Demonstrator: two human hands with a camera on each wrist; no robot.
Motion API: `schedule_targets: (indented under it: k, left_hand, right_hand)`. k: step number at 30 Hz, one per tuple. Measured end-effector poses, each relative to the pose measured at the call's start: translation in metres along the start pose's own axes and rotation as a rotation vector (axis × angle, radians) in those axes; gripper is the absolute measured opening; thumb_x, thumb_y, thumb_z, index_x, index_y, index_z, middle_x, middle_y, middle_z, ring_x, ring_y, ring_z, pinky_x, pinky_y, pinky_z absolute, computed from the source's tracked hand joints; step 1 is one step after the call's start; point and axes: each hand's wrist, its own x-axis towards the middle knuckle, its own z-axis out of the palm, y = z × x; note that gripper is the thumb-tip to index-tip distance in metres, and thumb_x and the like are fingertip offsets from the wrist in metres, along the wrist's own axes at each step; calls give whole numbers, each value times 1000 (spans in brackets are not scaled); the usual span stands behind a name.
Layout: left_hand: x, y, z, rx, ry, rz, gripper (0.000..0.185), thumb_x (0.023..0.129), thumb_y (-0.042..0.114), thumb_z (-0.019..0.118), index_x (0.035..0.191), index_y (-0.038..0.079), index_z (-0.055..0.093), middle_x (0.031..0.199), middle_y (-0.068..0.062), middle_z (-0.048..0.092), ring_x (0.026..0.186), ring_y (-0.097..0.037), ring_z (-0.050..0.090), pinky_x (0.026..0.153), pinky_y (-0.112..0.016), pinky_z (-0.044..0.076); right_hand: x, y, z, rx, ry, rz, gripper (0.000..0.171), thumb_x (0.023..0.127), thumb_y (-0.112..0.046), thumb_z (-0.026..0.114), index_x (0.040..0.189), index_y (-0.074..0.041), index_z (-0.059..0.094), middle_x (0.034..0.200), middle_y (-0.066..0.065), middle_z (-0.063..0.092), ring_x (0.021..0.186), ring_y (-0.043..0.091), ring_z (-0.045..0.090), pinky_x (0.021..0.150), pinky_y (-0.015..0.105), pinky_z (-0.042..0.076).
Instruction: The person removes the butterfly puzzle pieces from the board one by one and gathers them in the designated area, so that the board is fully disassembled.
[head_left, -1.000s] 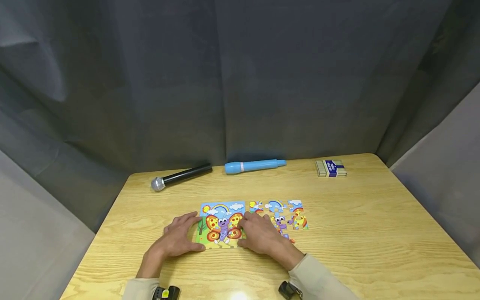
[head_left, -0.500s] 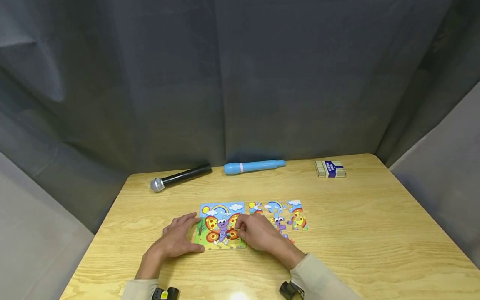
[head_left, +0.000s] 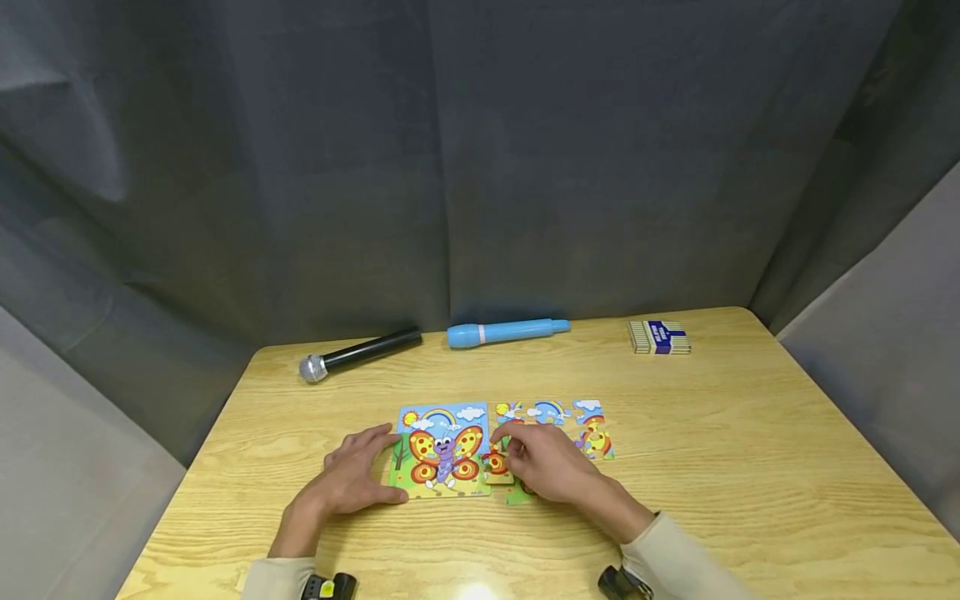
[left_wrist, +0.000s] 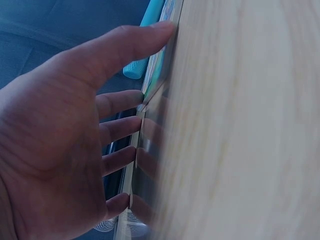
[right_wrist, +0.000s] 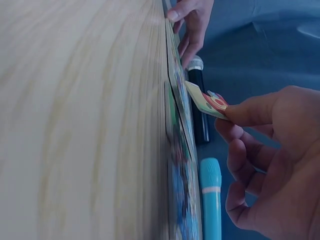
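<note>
Grey curtains back a wooden table (head_left: 712,467) where the left hand (head_left: 352,482) lies flat, steadying the butterfly puzzle (head_left: 442,450). Just right of it, the right hand (head_left: 551,467) pinches a loose puzzle piece (right_wrist: 206,102), tilted off the surface; lowering it flat and level should help its tabs seat.

Colourful puzzle piece (right_wrist: 207,102) tilted, lifted beside butterfly puzzle board (head_left: 442,454)

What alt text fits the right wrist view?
Seen edge-on along a wooden table, the right hand pinches a puzzle piece, tilted, its far edge at the flat puzzle. Beyond lie a blue marker and a black microphone. The left hand touches the puzzle's far end.
</note>
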Motion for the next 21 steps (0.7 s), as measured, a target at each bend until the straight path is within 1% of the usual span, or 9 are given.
schedule_targets:
  k: [5,7,9,13,17,21]
  left_hand:
    - [0,0,-1,-12,-4,-1,88,67,57,80,143,25,47,157,0,32,142,-30,30,104,-66,28]
    - [-1,1,-1,-14,-5,-1,88,68,56,81,143,25,47,157,0,32,142,-30,30,104,-65,28]
    - [-1,1,-1,-15,-6,0,88,68,56,80,143,25,47,157,0,32,142,-31,30,104,-66,28]
    - [-2,1,-2,-6,-6,-6,89,67,57,80,143,25,47,157,0,32,142,-30,30,104,-65,28]
    - [-2,1,-2,-3,-5,-7,89,67,58,80,143,25,47,157,0,32,142,-30,30,104,-65,28]
    - [-1,1,-2,-10,-9,-6,89,68,57,80,143,25,46,158,0,32,142,-30,30,104,-66,27]
  right_hand:
    - [-12,9,-13,32,-19,36,27,87,-6,61,110,-20,67,69,-16,56,51,-2,39,57,19,40]
    - [-17,13,-18,52,-29,60,28,88,-6,60,112,-18,66,70,-15,57,52,-2,39,57,19,39]
    - [-22,17,-23,64,-37,86,28,88,-6,60,113,-18,66,69,-14,56,51,-2,39,56,19,38]
    - [-29,27,-30,56,-36,116,25,89,-8,62,112,-18,66,66,-14,53,52,-2,38,54,18,37]
    - [-35,37,-36,36,-13,117,23,88,-9,64,109,-20,66,65,-15,52,53,-2,39,56,19,37]
    - [-43,46,-40,33,-7,141,24,87,-8,65,107,-20,66,65,-15,51,54,-2,39,57,18,37]
